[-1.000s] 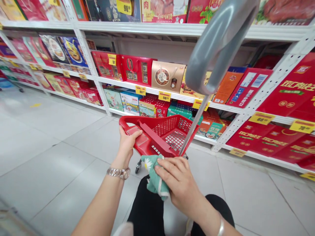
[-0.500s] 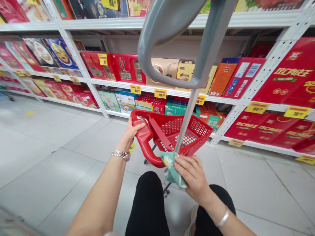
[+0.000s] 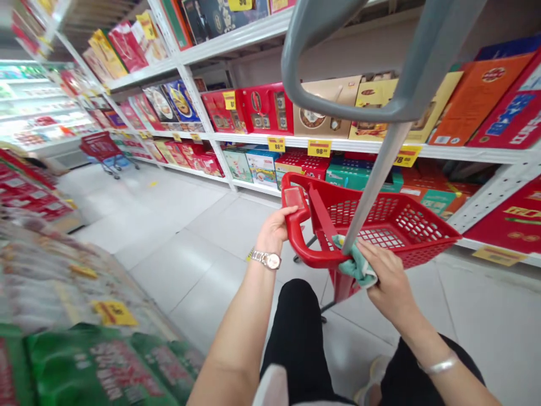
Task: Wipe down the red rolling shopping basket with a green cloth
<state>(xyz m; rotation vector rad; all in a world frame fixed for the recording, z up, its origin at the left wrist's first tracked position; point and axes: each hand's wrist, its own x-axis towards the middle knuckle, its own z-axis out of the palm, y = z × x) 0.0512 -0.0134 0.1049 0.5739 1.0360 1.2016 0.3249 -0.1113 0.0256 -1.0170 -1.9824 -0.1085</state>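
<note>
The red wheeled shopping basket (image 3: 380, 214) is tilting just in front of the white shelf (image 3: 359, 145), the left hand's fingers (image 3: 287, 213) clamping its handle and the right hand's fingers (image 3: 378, 258) clamping a green cloth (image 3: 354, 262) against its rim. A slipping cloth or loosening grip could be letting the basket swing into that shelf.

A supermarket is shown — boxed gifts (image 3: 266, 110) on white shelving (image 3: 196, 113), yellow price tags (image 3: 319, 148), a red shopping cart (image 3: 406, 225).

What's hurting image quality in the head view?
Head view: wide-angle bending curves the white shelving; motion blur smears the green packs at lower left; light glares softly on the floor tiles; left hand and right hand stay fairly sharp.
</note>
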